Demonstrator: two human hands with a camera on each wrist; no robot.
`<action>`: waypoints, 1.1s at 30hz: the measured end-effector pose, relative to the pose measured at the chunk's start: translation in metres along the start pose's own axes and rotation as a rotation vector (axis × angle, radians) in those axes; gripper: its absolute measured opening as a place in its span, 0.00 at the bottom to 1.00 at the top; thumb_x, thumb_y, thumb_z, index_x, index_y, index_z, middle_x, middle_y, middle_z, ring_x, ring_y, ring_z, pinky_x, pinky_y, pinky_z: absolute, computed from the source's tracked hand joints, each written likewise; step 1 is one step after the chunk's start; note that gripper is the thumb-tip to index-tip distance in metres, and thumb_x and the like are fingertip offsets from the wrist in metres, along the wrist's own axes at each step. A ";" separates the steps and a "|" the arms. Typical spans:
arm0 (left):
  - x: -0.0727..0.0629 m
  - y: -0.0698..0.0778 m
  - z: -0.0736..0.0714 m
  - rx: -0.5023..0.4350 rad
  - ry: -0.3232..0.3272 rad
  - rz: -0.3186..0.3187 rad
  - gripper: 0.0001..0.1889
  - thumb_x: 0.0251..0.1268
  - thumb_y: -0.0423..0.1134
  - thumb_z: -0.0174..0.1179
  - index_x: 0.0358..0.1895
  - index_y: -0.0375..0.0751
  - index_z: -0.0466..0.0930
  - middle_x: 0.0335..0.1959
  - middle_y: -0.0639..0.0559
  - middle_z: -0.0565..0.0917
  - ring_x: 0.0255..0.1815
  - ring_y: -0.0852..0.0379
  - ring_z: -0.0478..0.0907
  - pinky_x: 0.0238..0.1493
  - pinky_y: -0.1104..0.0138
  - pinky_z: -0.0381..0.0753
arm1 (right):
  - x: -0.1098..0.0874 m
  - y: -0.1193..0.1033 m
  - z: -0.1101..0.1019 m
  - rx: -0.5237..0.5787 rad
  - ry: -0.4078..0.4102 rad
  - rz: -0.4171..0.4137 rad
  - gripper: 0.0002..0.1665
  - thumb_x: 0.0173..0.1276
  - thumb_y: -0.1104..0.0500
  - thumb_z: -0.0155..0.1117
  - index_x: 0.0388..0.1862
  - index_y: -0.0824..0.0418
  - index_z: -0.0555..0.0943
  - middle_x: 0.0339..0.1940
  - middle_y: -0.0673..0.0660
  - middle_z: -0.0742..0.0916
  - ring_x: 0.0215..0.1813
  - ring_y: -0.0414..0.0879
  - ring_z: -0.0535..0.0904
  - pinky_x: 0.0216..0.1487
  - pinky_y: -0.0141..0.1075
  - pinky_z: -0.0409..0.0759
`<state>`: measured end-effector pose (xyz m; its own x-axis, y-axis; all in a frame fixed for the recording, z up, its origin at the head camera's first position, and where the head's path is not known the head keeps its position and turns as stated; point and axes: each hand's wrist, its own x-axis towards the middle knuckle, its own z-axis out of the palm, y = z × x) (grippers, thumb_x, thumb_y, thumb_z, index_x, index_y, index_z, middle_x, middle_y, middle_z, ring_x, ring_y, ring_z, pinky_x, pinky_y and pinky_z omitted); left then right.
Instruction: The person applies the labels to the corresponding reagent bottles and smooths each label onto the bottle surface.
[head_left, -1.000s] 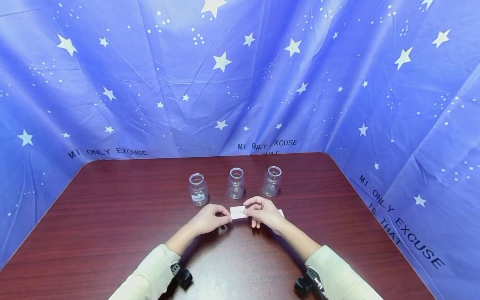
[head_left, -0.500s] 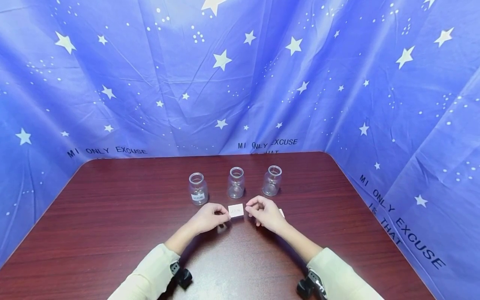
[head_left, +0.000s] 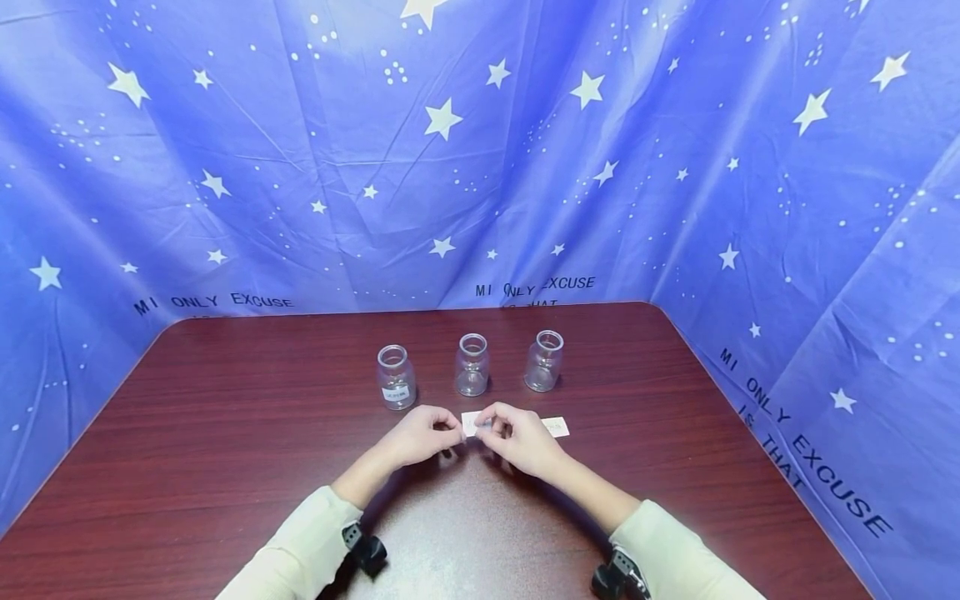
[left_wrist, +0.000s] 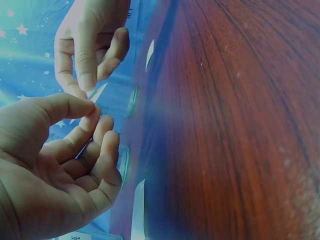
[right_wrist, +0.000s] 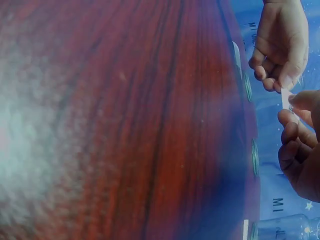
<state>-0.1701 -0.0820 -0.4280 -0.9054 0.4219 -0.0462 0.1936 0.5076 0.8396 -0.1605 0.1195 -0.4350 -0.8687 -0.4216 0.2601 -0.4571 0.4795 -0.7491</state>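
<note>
A small white paper label [head_left: 469, 422] with faint writing is held off the table between the two hands. At its left edge, the left hand [head_left: 422, 436] pinches it between thumb and index finger, the other fingers loosely curled. The right hand [head_left: 519, 437] pinches its right part and covers some of the writing. In the right wrist view the label [right_wrist: 285, 99] shows edge-on between both thumbs. Just behind the hands stand three clear glass jars: a left jar [head_left: 395, 379] with a white label on its front, a middle jar [head_left: 472, 367] and a right jar [head_left: 543, 362].
Another white label [head_left: 557, 427] lies on the table to the right of the right hand. A pale strip [left_wrist: 139, 210] lies near the left hand in the left wrist view. The dark red wooden table [head_left: 247, 433] meets a blue star-patterned curtain [head_left: 300, 167].
The right hand was at the label's right edge, drew slightly off it, and now has moved left and down onto the label. The label on the table shows more. The left hand keeps its pinch.
</note>
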 end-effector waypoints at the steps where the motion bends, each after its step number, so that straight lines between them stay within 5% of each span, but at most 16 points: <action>1: 0.000 0.000 0.000 -0.004 -0.007 0.005 0.06 0.54 0.38 0.59 0.30 0.38 0.82 0.24 0.51 0.81 0.24 0.63 0.74 0.28 0.72 0.71 | -0.001 0.000 0.000 -0.005 -0.004 -0.008 0.07 0.61 0.60 0.65 0.38 0.56 0.80 0.17 0.47 0.77 0.16 0.31 0.66 0.18 0.26 0.68; 14: -0.002 0.004 -0.003 -0.001 -0.065 0.102 0.06 0.60 0.37 0.59 0.31 0.38 0.81 0.26 0.48 0.81 0.26 0.63 0.74 0.31 0.72 0.73 | -0.003 -0.002 -0.001 0.010 -0.076 0.008 0.08 0.63 0.54 0.64 0.40 0.54 0.81 0.17 0.49 0.78 0.12 0.32 0.67 0.15 0.26 0.67; 24: -0.002 0.003 -0.002 -0.005 -0.059 0.106 0.07 0.62 0.38 0.60 0.34 0.38 0.81 0.33 0.49 0.83 0.30 0.64 0.75 0.34 0.73 0.75 | -0.002 -0.001 0.001 0.046 -0.090 0.043 0.09 0.64 0.52 0.63 0.40 0.54 0.81 0.17 0.52 0.80 0.11 0.33 0.67 0.15 0.26 0.68; 33: -0.001 -0.001 -0.002 -0.002 -0.052 0.120 0.06 0.61 0.38 0.59 0.35 0.38 0.82 0.30 0.51 0.83 0.29 0.65 0.74 0.34 0.74 0.74 | -0.001 0.000 0.002 0.047 -0.090 0.039 0.09 0.64 0.52 0.62 0.40 0.55 0.82 0.17 0.57 0.81 0.11 0.33 0.68 0.15 0.27 0.69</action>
<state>-0.1701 -0.0839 -0.4276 -0.8552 0.5177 0.0266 0.2984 0.4496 0.8419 -0.1594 0.1181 -0.4367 -0.8639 -0.4718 0.1762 -0.4120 0.4609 -0.7860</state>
